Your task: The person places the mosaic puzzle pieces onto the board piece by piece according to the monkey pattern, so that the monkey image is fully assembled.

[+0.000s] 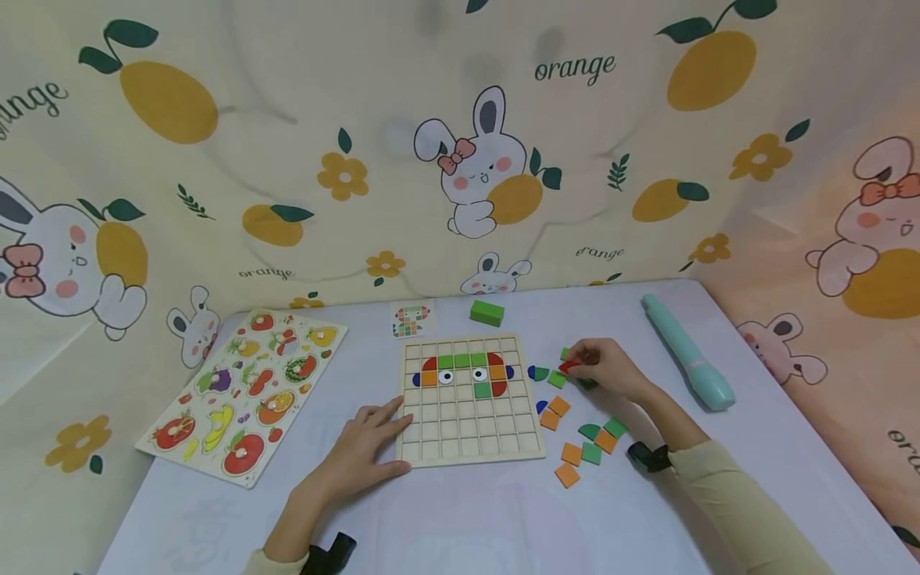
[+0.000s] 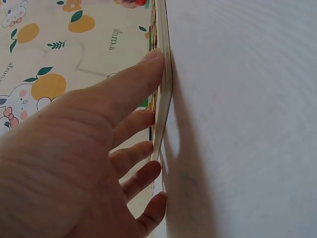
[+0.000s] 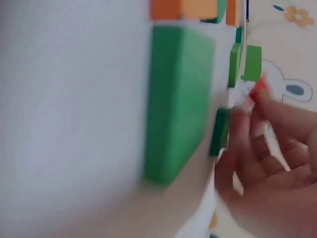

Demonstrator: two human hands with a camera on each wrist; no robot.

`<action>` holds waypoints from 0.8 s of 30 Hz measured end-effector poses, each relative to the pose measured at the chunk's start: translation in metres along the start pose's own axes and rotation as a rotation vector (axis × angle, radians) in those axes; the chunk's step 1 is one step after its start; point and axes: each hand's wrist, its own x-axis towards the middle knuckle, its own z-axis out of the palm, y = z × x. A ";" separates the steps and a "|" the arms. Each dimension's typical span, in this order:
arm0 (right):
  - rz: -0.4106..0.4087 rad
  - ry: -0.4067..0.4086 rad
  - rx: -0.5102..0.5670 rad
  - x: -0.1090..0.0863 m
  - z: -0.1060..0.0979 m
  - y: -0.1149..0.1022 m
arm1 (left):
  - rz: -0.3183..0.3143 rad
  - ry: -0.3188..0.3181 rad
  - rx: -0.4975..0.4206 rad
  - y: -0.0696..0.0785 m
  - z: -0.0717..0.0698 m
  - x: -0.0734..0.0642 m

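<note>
Backdrop (image 1: 287, 160): rabbits and oranges printed on cloth, rising at 12 o'clock as you face it;
White table (image 1: 446, 527): spread before you; read your clock from the grid board (image 1: 460, 435);
Fruit board (image 1: 244, 399): lies slanted at 9 o'clock;
Grid board: lies flat mid-table; coloured tiles (image 1: 462, 361) and eye tiles (image 1: 446, 377) fill part of its 12 o'clock half;
Teal wand (image 1: 686, 351): near 3 o'clock, well apart;
Left hand (image 1: 359, 447): your fingers are spread, touching the board's edge around 8 o'clock;
Right hand (image 1: 607, 369): between 2 and 3 o'clock, you pinch the red piece (image 1: 568, 366);
Small card (image 1: 413, 319): 11 o'clock;
Green block (image 1: 487, 313): 12 o'clock;
Loose tiles (image 1: 592, 454): scattered from 2 to 4 o'clock, green, orange and blue;
Red piece: between your right thumb and fingers; its shape you cannot make out.
</note>
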 end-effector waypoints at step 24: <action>-0.161 -0.222 0.085 0.054 0.167 -0.123 | 0.007 -0.006 -0.009 -0.005 0.002 -0.001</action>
